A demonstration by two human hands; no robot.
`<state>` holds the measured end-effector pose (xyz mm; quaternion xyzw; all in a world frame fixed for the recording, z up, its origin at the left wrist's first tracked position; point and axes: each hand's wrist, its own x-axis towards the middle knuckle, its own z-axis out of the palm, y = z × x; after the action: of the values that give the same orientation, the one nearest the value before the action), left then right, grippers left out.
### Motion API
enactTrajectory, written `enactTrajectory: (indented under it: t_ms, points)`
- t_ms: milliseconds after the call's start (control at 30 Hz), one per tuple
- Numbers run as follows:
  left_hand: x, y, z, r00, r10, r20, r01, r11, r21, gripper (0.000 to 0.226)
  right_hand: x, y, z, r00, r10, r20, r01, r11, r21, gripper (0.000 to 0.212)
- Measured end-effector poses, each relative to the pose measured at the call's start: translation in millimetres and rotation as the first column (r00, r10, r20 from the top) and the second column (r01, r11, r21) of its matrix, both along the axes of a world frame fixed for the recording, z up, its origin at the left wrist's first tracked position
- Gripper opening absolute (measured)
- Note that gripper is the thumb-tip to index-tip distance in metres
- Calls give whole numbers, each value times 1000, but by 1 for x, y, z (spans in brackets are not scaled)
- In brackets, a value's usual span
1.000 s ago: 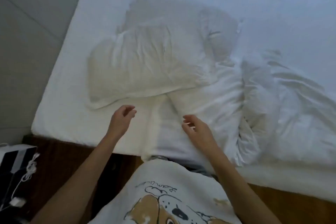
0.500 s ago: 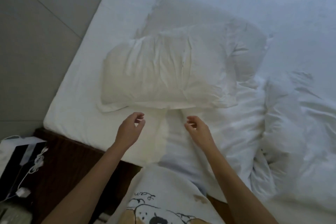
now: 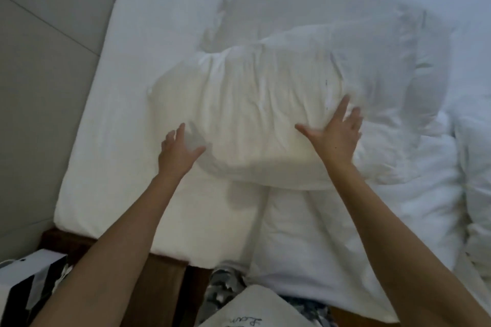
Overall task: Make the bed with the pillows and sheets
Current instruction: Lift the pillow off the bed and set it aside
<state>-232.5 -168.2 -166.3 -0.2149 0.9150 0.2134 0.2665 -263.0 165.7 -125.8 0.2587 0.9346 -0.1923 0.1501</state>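
Observation:
A cream-white pillow lies across the white mattress, on top of a second, greyer pillow behind it. My left hand reaches the pillow's near left corner with fingers spread. My right hand lies flat on the pillow's right part, fingers straight and splayed. A crumpled white duvet is bunched on the right of the bed and hangs over the near edge.
A grey padded headboard or wall runs along the left. The dark wooden bed frame shows below the mattress. A black and white box with a white cable sits at the lower left.
Both hands have moved forward from above the sheet onto the front pillow, and their fingers have spread out. The view has moved closer to the pillows.

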Motion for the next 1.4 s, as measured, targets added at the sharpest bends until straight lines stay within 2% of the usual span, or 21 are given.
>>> enactTrajectory:
  t_ms: [133,233,300,367,467,533,633,700,800,900,1000,1100,1133,1167,1233,1300,1333,1400]
  points:
    - [-40,1,-61,995,46,89,-47,999,16,112,-35,-6,-57,997,-59,51,54,994,97,134]
    - [-48,12,-101,999,30,-23,-32,997,-70,109,-50,-7,-98,998,-28,50,18,980,196,127]
    - [-52,19,-116,992,-31,-118,7,980,-198,97,-56,-9,-108,998,-54,-39,59,989,138,118]
    - [-59,26,-131,982,-111,-153,62,955,-290,77,-62,-10,-116,988,-75,-136,85,994,68,109]
    - [-69,31,-151,942,-259,-212,180,925,-334,44,-67,-11,-124,984,49,-172,-25,990,139,87]
    - [-72,28,-157,908,-305,-288,228,935,-271,28,-72,-13,-127,977,146,-157,-108,967,229,68]
    - [-72,18,-140,886,-301,-354,265,953,-147,16,-74,-15,-121,973,217,-84,-181,932,314,51]
    - [-64,8,-118,856,-292,-427,270,956,-112,13,-70,-16,-110,972,217,-94,-178,933,313,39]
    - [-30,-12,-79,782,-300,-546,305,949,-84,10,-54,-28,-82,964,162,-212,-99,955,280,23]
    - [26,-24,-41,764,-227,-604,220,972,-87,18,-42,-59,-47,905,231,-357,-134,952,276,5]
    - [94,-36,-10,739,-63,-671,14,997,-78,22,-51,-104,-17,724,419,-548,-280,904,321,21]
    - [163,-46,12,706,52,-706,-188,975,-117,27,-60,-162,-9,499,602,-623,-527,782,333,6]
    - [186,-46,13,709,85,-700,-247,960,-134,30,-58,-181,-15,485,627,-610,-600,745,290,7]
    - [206,-45,11,736,112,-667,-289,944,-160,31,-54,-197,-24,512,652,-560,-664,713,223,16]
    - [238,-39,0,851,146,-505,-289,932,-218,28,-36,-222,-45,607,730,-313,-759,650,44,49]
    - [248,-28,-13,934,163,-318,-230,955,-185,16,-6,-230,-58,610,789,-75,-792,606,-71,71]
    - [245,-22,-17,948,168,-269,-211,968,-138,13,8,-228,-63,594,804,-37,-803,589,-87,73]
    - [226,-9,-21,957,140,-255,-156,987,-44,22,33,-214,-68,569,822,-26,-820,565,-93,73]
